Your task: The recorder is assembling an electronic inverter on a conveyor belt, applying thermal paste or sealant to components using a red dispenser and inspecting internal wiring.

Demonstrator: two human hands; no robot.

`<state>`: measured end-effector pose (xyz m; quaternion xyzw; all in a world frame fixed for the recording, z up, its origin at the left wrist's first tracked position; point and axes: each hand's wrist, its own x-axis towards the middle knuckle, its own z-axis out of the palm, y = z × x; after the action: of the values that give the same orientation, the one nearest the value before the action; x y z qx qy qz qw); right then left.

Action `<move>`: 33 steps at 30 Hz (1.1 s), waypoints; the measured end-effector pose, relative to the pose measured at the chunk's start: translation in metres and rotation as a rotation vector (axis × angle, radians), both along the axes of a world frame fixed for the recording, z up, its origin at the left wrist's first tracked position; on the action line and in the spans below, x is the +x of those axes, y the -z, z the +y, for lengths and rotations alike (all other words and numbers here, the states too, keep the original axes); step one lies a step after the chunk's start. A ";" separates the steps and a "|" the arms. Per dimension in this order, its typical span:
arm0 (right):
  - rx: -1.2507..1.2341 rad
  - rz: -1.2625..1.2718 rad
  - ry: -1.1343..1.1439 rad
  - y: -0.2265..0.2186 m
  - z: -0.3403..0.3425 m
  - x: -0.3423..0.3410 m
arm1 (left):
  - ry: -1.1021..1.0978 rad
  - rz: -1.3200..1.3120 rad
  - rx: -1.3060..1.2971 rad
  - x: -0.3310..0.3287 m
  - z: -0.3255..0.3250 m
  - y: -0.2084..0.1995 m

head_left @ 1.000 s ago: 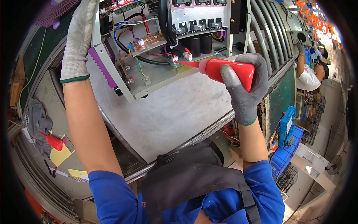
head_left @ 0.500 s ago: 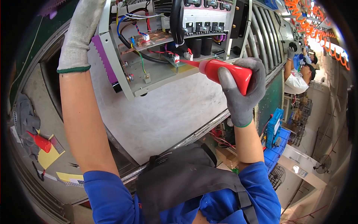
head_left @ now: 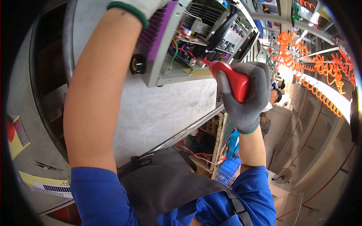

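Note:
My right hand (head_left: pixel 247 88), in a grey glove with a green cuff, is wrapped round a red squeeze bottle (head_left: pixel 232 77). The bottle's thin nozzle points into an open grey metal case (head_left: pixel 181 80) and ends close to a white connector (head_left: pixel 192 61) on the circuit board. Whether the tip touches it I cannot tell. My left hand (head_left: pixel 141 6), in a white knit glove with a green cuff, is at the case's purple ribbed side (head_left: pixel 156 34); its fingers are hidden. Inside the case are a green wire (head_left: pixel 175 52), red wires and a thick black cable (head_left: pixel 217 37).
The case stands on a pale metal worktop (head_left: pixel 158 109) with a metal front edge. At left lie yellow and white label sheets (head_left: pixel 49 184) and a partly visible red object (head_left: pixel 10 130). Blue bins (head_left: pixel 228 169) stand at lower right. Orange coiled hoses (head_left: pixel 301 67) hang beyond, near other people.
The view has turned, so the case appears tilted and more of its purple ribbed side shows. My left hand has come nearer that side. The red bottle stays in my right hand, nozzle still among the connectors.

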<state>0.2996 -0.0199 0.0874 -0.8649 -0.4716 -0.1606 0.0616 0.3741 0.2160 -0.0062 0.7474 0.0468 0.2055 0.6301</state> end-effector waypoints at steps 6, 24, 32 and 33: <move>-0.094 0.030 0.076 0.008 0.018 0.003 | 0.014 0.019 0.069 -0.012 0.007 -0.008; -0.071 0.025 0.088 -0.004 0.001 -0.004 | 0.021 0.024 0.044 -0.011 0.005 -0.009; -0.028 0.038 0.106 -0.009 -0.006 -0.008 | -0.006 -0.047 0.043 -0.008 0.002 -0.004; -0.024 0.038 0.107 -0.009 -0.007 -0.008 | 0.001 -0.049 0.072 -0.007 0.002 -0.004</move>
<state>0.2917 -0.0273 0.0968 -0.8925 -0.4252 -0.1413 0.0514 0.3675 0.2180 -0.0026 0.7643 0.0235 0.2249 0.6039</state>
